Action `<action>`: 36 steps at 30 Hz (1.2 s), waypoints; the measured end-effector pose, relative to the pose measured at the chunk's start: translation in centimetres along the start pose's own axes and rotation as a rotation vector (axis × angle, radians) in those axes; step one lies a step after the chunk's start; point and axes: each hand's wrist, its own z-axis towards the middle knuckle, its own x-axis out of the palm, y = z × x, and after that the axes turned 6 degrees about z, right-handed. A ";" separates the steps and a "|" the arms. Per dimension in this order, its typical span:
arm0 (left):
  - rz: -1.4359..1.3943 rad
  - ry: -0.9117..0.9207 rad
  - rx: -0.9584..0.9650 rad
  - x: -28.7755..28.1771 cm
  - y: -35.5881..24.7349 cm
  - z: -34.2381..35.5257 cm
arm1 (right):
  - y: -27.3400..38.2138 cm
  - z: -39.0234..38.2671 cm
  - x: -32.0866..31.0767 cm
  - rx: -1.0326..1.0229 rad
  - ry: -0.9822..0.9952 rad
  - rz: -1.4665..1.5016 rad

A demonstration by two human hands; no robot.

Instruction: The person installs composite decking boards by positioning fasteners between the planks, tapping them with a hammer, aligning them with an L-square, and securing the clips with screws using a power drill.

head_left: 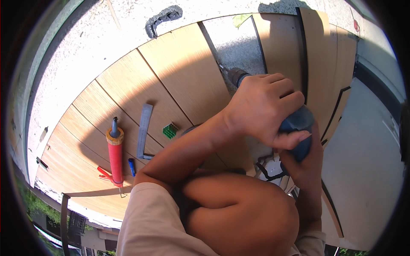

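Hands (pixel 273 115) grip a blue drill (pixel 299 128) above wooden planks (pixel 171 72).

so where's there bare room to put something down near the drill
Free: the wood panels above the steel ruler and green block, running up to the stone gap. Also the pale grey surface right of the hands. Crowded: around the red caulking gun and blue marker, and where both hands grip the drill.
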 end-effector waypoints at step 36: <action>-0.072 0.042 -0.006 -1.1 0.4 -0.4 | -0.1 0.9 -0.2 -0.150 0.166 -0.148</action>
